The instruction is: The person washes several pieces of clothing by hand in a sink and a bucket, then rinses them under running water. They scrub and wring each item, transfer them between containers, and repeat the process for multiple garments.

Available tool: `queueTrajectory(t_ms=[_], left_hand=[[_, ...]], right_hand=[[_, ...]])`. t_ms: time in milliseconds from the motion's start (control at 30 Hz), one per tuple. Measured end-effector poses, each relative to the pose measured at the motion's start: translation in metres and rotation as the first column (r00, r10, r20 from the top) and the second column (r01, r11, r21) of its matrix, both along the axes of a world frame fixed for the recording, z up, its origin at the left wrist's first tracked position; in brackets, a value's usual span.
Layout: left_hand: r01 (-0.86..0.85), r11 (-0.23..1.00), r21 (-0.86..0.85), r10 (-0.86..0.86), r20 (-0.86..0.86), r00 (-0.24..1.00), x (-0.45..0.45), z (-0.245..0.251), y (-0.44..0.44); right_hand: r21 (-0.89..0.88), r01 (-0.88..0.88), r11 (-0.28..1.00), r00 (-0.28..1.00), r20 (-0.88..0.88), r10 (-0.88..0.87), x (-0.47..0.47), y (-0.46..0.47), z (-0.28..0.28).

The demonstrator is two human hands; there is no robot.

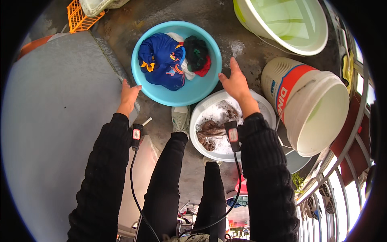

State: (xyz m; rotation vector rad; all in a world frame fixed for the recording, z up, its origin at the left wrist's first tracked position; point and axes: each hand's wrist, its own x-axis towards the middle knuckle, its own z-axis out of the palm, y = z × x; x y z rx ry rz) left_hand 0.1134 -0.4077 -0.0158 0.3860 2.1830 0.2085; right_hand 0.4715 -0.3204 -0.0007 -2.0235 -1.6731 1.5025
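Observation:
A turquoise plastic basin (178,98) stands before me on the wet floor. In it lie a dark blue garment (164,62) with orange trim and a colourful print, a black cloth (196,51), and red and white pieces. My left hand (129,96) is at the basin's left rim, thumb apart from the fingers. At the right rim is my right hand (235,81), also spread and holding nothing. Whether either thumb touches the rim, I cannot tell. Under my right forearm sits a white basin (197,148) of suds with a brown cloth (211,130) soaking.
A large tub of water (290,21) stands at the upper right, above a tilted white and red bucket (317,115). A grey covered surface (60,99) fills the left side. An orange plastic crate (80,18) is at upper left. Metal railings (361,145) curve along the right.

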Motion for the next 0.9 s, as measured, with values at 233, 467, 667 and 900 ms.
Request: queueTrajectory(t_ms=[233,467,667,900], left_hand=[[-0.321,0.945,-0.058,0.317,0.395,0.862,-0.022,-0.016,0.025],[-0.420,0.905,0.068,0.349,0.446,0.824,-0.049,0.037,0.056],[-0.653,0.736,0.177,0.565,0.372,0.737,-0.021,0.118,0.070],[-0.726,0.609,0.320,0.580,0.444,0.683,-0.031,0.233,0.129]], right_hand=[[-0.540,0.370,0.755,0.870,-0.083,-0.486,-0.042,0.025,-0.042],[-0.580,0.500,0.643,0.661,-0.224,-0.716,-0.044,0.047,0.013],[-0.265,0.676,0.688,0.688,-0.109,-0.718,-0.079,0.074,0.097],[-0.266,0.513,0.816,0.750,-0.323,-0.577,-0.088,0.181,0.203]])
